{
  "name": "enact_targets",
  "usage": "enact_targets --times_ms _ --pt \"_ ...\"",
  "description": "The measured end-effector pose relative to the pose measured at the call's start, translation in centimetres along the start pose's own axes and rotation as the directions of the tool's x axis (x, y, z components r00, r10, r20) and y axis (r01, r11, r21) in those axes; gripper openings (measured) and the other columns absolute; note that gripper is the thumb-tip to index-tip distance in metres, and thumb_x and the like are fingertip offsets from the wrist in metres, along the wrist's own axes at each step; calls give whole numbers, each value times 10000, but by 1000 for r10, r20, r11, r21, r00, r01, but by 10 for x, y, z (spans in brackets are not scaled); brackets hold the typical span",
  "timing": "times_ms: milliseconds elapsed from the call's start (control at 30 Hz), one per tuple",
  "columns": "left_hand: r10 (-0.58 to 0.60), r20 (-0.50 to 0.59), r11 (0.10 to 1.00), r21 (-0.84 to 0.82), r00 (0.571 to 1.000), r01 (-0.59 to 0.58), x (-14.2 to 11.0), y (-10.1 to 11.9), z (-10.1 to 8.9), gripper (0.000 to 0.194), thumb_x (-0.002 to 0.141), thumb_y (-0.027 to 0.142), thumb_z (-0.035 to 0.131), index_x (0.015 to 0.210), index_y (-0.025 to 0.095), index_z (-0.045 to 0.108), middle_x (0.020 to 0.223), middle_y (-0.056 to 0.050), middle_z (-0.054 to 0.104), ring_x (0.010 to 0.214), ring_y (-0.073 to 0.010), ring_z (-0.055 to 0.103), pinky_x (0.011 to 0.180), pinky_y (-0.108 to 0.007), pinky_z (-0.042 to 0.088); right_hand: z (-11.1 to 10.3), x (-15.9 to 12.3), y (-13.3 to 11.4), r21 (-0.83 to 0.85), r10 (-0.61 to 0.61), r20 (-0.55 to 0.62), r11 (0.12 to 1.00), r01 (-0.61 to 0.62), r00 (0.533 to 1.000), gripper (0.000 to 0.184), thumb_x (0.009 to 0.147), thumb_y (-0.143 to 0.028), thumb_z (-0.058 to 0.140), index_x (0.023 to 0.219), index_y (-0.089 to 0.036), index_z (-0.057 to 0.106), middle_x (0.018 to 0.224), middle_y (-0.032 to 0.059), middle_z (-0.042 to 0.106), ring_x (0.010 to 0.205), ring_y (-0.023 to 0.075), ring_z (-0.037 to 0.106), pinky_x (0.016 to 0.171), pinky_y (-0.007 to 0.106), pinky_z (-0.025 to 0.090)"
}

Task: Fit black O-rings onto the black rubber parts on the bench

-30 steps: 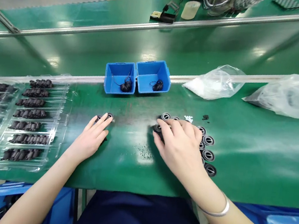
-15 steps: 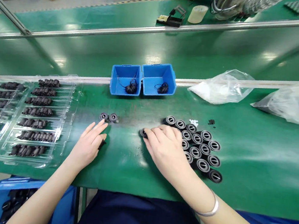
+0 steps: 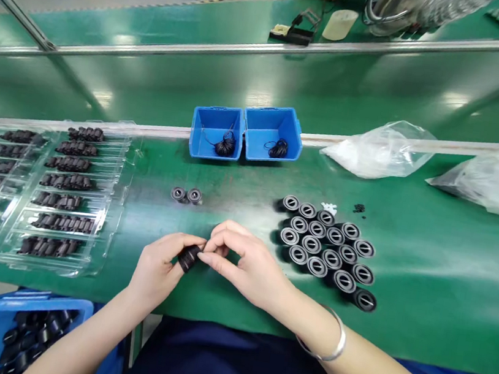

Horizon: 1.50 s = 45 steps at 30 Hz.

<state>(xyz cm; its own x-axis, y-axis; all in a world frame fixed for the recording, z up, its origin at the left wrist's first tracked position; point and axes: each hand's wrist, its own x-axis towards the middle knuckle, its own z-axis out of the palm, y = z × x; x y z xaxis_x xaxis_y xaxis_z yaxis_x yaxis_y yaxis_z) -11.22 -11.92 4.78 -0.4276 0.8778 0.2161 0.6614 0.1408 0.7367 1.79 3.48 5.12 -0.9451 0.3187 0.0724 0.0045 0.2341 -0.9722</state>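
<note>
The left hand (image 3: 157, 267) is clamped, thumb against fingers, on a ribbed black cylinder (image 3: 188, 257) just above the green tabletop (image 3: 224, 301), while the right hand's (image 3: 246, 261) thumb and forefinger come together at its upper 2 o'clock end, where I cannot tell whether they grip it. From that cylinder, two small round black pieces (image 3: 178, 194) stand near 12 o'clock, two blue bins (image 3: 219, 122) at 1, slotted black cylinders (image 3: 331, 259) cluster toward 3, and a clear plastic tray (image 3: 100, 209) lies between 9 and 10.
</note>
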Motion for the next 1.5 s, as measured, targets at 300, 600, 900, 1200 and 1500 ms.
enact_targets --times_ms 300,600,900,1200,1500 --pt "-275 357 632 -632 893 448 -4 -1 -1 54 866 201 706 917 186 719 767 -24 797 717 -173 771 649 -219 587 -19 2 5 246 147 197 950 -194 969 270 826 -402 759 724 -165 678 786 -5 568 721 114 543 671 246 435" --pt "-343 464 537 -617 817 576 2 1 0 53 820 148 738 836 161 689 702 -13 779 694 -150 765 673 -191 558 -23 3 3 95 33 261 994 -60 965 230 858 -326 740 724 -164 647 754 -22 573 737 103 546 717 235 429" --pt "-386 451 577 -563 805 592 2 -3 0 75 793 131 733 833 169 682 691 5 755 668 -151 754 662 -207 559 -21 4 6 45 52 211 997 -63 976 227 864 -317 735 721 -162 650 766 -12 570 734 105 556 690 229 432" --pt "-398 406 575 -588 823 568 3 -11 -3 53 811 209 750 811 175 708 739 -4 744 651 -165 750 653 -238 579 -29 6 10 175 195 106 961 -212 975 311 845 -417 734 694 -164 634 788 -4 559 638 91 517 589 235 417" --pt "116 85 990 -89 990 -109 2 -22 8 220 931 87 564 1049 206 706 1014 -71 763 964 -172 716 866 -295 568 -24 12 33 -25 253 -176 965 -261 952 299 887 -410 665 718 -168 617 797 23 572 587 100 531 544 247 440"
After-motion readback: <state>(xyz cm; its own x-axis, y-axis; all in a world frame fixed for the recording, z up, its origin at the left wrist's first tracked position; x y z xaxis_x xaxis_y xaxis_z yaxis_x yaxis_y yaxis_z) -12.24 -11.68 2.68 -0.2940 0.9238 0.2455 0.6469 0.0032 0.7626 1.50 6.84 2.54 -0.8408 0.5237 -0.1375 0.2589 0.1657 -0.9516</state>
